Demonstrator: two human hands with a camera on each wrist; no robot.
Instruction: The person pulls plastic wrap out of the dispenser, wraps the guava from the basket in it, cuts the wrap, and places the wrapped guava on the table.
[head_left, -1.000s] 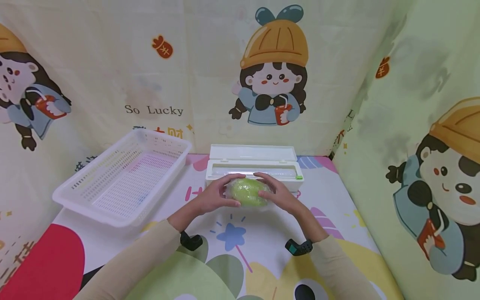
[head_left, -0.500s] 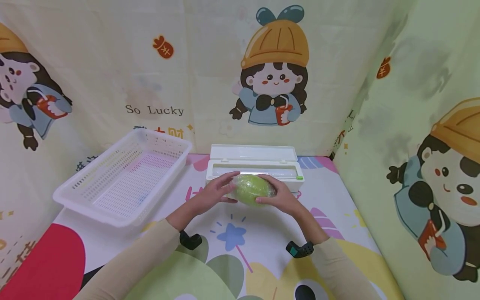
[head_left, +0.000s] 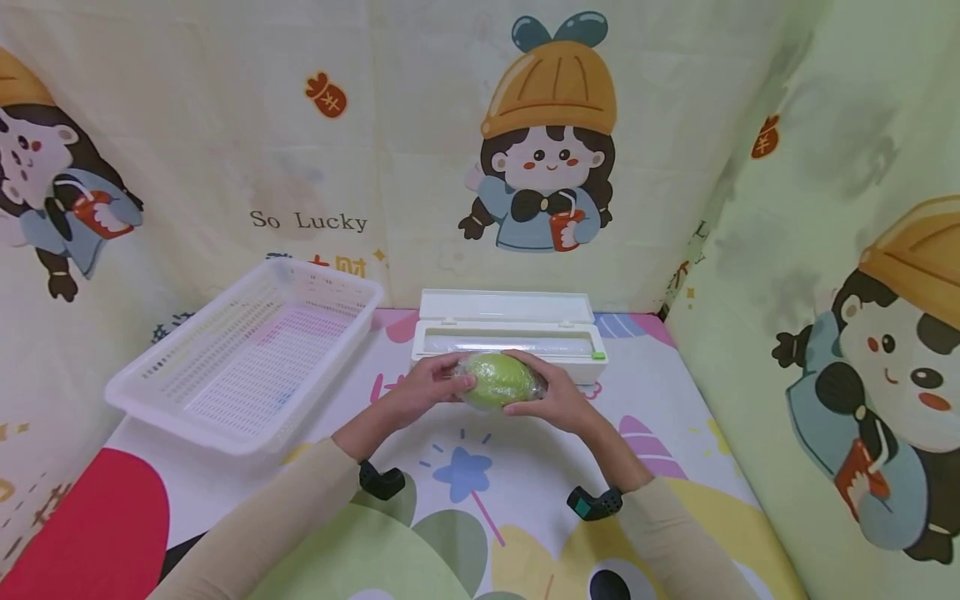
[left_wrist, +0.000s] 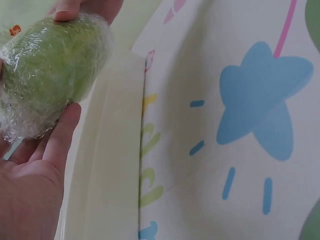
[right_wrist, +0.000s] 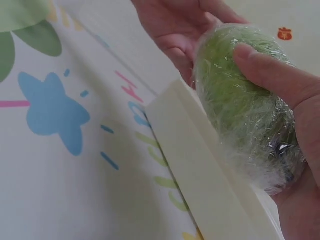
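Between both hands is an oval green fruit (head_left: 498, 381) wrapped in crinkled cling film, raised over the table just before a white cling film dispenser (head_left: 587, 372). My left hand (head_left: 420, 390) holds its left end, thumb toward me. On the right end, my right hand (head_left: 557, 397) grips with fingers over the top and thumb low on the near side. In the left wrist view, film bunches at the end of the fruit (left_wrist: 55, 60) by the left palm (left_wrist: 35, 185). The right wrist view has the right thumb (right_wrist: 265, 70) pressing the wrapped side.
The dispenser's lid (head_left: 506, 306) stands up, with a clear film roll (head_left: 517, 343) inside and a green tab at its right. A white perforated basket (head_left: 191, 435) sits at the left. Printed cloth walls (head_left: 420, 125) rise behind and beside the patterned table (head_left: 525, 467).
The fruit has been turned in the hands. My left hand loosened around half a second ago and now holds its end again; the right thumb has shifted lower on the near side.
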